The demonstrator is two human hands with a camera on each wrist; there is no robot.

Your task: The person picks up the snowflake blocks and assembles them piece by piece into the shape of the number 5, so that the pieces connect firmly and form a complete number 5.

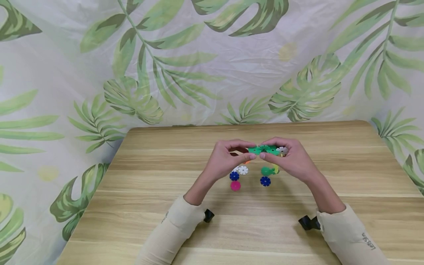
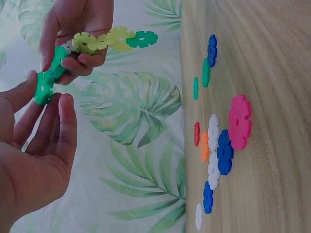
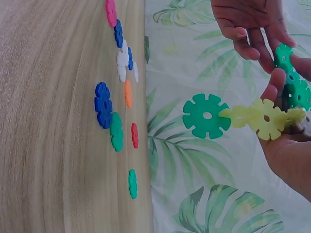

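- The left hand [image 1: 223, 158] pinches the green end of a plastic disc chain [image 3: 272, 130], aloft over the wood-grain counter [image 1: 159, 206].
- The right hand [image 1: 294, 158] grips the chain farther along.
- A pink disc [image 1: 235, 187], blue disc [image 1: 234, 178] and white disc [image 1: 243, 172] lie on the counter.

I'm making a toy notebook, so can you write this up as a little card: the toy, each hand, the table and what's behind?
Toy: chain of notched plastic discs in green, white and yellow
Left hand: pinches the green end disc
Right hand: holds the chain farther along
Free end: green disc, joined to yellow
Table: pink disc, orange disc, red disc, three blue discs, three white discs, two green discs
Behind: leaf-print cloth
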